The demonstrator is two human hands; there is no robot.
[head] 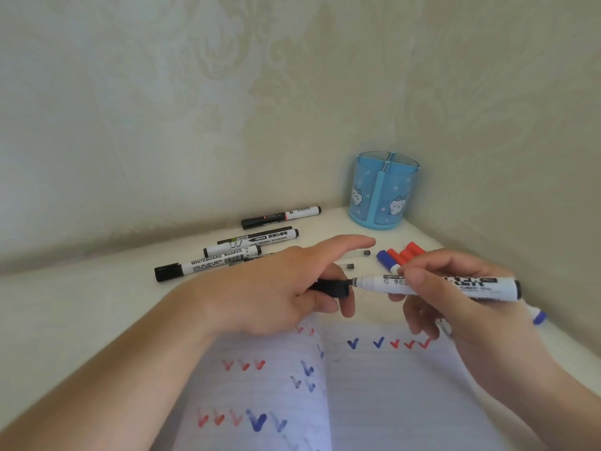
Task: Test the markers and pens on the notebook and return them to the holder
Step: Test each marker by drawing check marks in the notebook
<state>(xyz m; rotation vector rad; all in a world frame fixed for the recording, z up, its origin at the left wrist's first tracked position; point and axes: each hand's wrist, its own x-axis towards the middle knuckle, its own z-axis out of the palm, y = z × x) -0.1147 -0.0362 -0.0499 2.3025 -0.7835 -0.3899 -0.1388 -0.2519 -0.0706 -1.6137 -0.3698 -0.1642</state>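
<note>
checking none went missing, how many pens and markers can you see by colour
black markers: 4, counting the held marker
red-capped markers: 3
blue-capped markers: 2, one behind the right wrist
clear pens: 2
total: 11 visible; more may be hidden

Over the notebook (374, 402), the right hand (455, 307) grips a marker (455, 285); the left hand (276, 288) pinches its black cap (331, 288).

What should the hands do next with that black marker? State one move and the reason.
Probably pull the cap fully off: the left hand pinches it, the right hand holds the marker barrel, and the notebook shows only red and blue ticks.
</note>
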